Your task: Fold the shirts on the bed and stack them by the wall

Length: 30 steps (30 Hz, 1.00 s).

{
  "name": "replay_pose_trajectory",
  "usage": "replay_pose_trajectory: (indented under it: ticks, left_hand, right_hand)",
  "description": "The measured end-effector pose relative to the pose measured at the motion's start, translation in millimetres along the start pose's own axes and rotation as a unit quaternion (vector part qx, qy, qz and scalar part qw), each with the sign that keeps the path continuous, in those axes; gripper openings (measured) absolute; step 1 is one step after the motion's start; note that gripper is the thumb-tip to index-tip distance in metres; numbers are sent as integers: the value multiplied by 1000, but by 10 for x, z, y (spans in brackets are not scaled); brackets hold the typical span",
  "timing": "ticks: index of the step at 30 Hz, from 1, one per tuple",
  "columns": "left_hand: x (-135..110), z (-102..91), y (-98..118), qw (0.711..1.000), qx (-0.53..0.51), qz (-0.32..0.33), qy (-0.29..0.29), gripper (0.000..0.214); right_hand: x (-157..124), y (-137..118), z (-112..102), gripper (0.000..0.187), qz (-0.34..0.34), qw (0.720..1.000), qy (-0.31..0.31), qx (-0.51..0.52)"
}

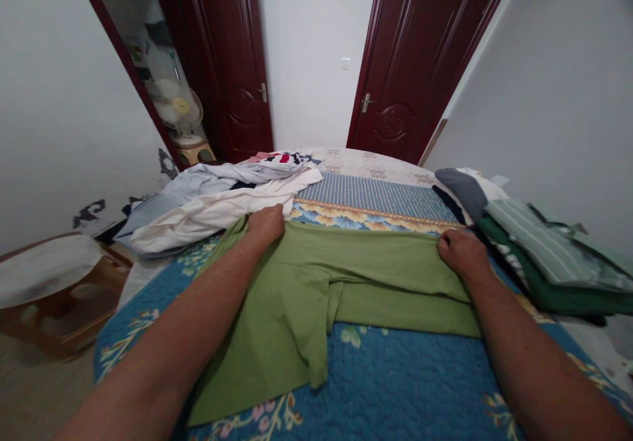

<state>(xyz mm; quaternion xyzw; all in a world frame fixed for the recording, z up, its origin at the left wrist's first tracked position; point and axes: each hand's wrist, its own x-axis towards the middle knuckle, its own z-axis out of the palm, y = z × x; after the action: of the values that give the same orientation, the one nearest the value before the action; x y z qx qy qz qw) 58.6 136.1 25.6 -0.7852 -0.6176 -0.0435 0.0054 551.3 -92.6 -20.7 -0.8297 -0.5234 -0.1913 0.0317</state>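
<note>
A plain green garment lies spread over the blue quilted cover, with its wide part at the left and a long narrow part running to the right. Its exact kind is unclear. At the far left corner of the cloth, my left hand is closed with the edge pinched in its fingers. My right hand grips the upper edge at the right end of the long part. Between both hands the top edge runs nearly straight. A loose flap hangs toward me at the middle, with creases around it.
Rumpled white and striped clothes lie at the back left. Folded clothes are stacked at the right. The floral quilted cover drapes the round table. A wooden stool stands left; a fan is in the doorway.
</note>
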Motion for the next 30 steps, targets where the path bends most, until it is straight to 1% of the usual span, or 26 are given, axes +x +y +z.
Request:
replay_pose_trajectory:
  ticks: [2,5,6,8,9,11,13,15,17,19,21,23,25,26,30]
  left_hand:
    - [-43,-68,16,1000,5,4,-10,44]
    - [-192,-266,44,999,-6,30,-9,40]
    - [-274,-327,72,998,-20,55,-4,39]
    - [-485,-385,165,989,-66,130,-1,41]
    - [-604,-371,227,980,-90,176,-6,43]
    - [-838,-256,356,962,-108,249,-14,48]
    - [-1021,-72,460,959,-89,268,-10,56]
    - [-1122,102,510,962,-82,261,23,61]
    - [-1154,210,504,957,-86,274,36,61]
    - [-1147,251,463,949,-93,298,32,57]
    - [-1121,259,417,944,-101,313,34,55]
    - [-1081,267,381,941,-110,318,43,53]
    - [-1031,286,357,936,-123,325,56,45]
    - [-1004,297,349,931,-131,334,64,39]
    - [-926,307,339,904,-165,383,98,24]
  right_hand:
    - [-10,-29,-28,30,11,1000,-5,7]
    - [-28,-103,-96,33,35,999,-19,9]
    - [-32,-130,-125,34,41,999,-24,5]
    - [-38,-179,-192,37,52,998,-35,-11]
    - [-41,-202,-229,38,53,998,-41,-21]
    - [-57,-252,-308,41,51,996,-53,-40]
    - [-99,-338,-393,41,53,995,-66,-43]
    - [-182,-500,-486,39,59,996,-68,-21]
    - [-318,-752,-590,36,42,998,-50,24]
    - [-497,-1064,-706,33,-15,996,-32,76]
    - [-686,-1369,-825,32,-87,988,-37,123]
    - [-843,-1593,-925,32,-140,977,-61,152]
    - [-946,-1694,-990,32,-154,972,-84,159]
    - [-975,-1700,-1009,31,-148,972,-90,155]
    - [-986,-1563,-1020,29,-89,986,-86,108]
